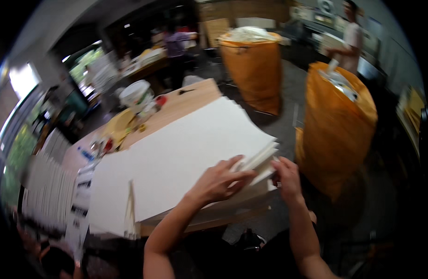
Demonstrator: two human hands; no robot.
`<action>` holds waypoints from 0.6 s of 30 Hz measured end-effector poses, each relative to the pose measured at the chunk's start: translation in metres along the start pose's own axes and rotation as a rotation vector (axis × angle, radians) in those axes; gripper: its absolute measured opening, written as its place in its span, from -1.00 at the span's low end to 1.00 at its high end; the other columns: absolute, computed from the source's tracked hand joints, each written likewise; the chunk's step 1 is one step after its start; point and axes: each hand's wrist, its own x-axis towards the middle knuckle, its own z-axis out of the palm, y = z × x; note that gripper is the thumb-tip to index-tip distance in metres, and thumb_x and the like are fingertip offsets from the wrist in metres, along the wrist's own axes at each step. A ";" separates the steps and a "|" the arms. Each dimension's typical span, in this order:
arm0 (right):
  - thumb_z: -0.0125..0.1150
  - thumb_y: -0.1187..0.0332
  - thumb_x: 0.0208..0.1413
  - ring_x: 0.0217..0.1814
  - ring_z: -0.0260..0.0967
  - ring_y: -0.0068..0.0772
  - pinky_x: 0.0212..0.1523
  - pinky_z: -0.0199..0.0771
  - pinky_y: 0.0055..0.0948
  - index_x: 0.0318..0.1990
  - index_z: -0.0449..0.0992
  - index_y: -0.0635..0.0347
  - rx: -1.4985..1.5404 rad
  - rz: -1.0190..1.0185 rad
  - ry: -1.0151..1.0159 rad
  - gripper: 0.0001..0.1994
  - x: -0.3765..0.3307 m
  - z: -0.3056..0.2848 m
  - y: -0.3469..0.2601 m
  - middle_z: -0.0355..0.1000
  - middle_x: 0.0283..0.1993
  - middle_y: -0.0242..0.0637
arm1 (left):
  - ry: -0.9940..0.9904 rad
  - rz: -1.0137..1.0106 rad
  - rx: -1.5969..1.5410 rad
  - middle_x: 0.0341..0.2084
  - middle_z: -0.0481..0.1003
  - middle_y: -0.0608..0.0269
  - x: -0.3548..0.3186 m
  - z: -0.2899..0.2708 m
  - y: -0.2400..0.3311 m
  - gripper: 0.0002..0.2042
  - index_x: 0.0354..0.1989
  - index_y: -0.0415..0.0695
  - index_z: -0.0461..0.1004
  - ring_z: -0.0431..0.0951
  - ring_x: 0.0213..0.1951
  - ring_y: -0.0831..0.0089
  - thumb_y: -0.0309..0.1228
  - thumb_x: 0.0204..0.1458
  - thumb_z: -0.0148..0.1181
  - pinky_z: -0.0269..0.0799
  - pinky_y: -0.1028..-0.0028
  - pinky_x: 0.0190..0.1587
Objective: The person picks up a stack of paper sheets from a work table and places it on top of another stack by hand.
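A broad stack of large white sheets (177, 162) covers the near part of the wooden table, its right edge stepped and fanned. My left hand (221, 180) grips the lifted near-right corner of the upper sheets, its fingers bent over their edge. Just right of it, my right hand (287, 176) is closed with curled fingers at the edges of the lower sheets, seemingly pinching one. Its fingertips are partly hidden and a little blurred. At the front of the stack, a few narrow upright strips (130, 211) stick up.
Beyond the stack, the wooden table (200, 90) bears a white bucket (136, 93), yellow material (120, 123) and a blue bottle (85, 153). Two tall orange sacks (251, 74) (337, 132) stand right. More stacked sheets (46, 195) lie left. Two people (177, 44) (352, 39) are farther back.
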 end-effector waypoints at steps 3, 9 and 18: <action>0.20 0.24 0.32 -0.59 0.34 -0.56 -0.54 0.32 -0.52 -0.45 0.45 0.11 0.148 0.094 -0.035 -0.72 0.003 -0.008 -0.005 0.34 -0.61 -0.41 | -0.017 0.008 0.072 0.27 0.37 -0.10 0.006 -0.010 0.015 -0.54 0.17 0.39 0.53 0.57 0.11 -0.08 -0.05 0.06 0.43 0.59 0.13 0.07; 0.20 0.24 0.33 -0.59 0.39 -0.55 -0.56 0.31 -0.55 -0.48 0.40 0.10 0.191 0.090 -0.074 -0.70 0.004 -0.014 0.000 0.34 -0.61 -0.42 | -0.028 -0.034 0.042 0.23 0.41 -0.03 0.011 -0.010 0.022 -0.45 0.14 0.31 0.57 0.58 0.08 -0.06 0.02 -0.08 0.52 0.58 0.15 0.07; 0.18 0.19 0.36 -0.57 0.40 -0.59 -0.56 0.33 -0.60 -0.46 0.39 0.09 0.056 0.076 -0.142 -0.68 0.002 -0.020 -0.009 0.35 -0.61 -0.45 | -0.117 -0.025 0.000 0.28 0.39 -0.06 0.017 -0.021 0.019 -0.50 0.18 0.34 0.57 0.57 0.09 -0.06 -0.25 0.01 0.47 0.58 0.15 0.09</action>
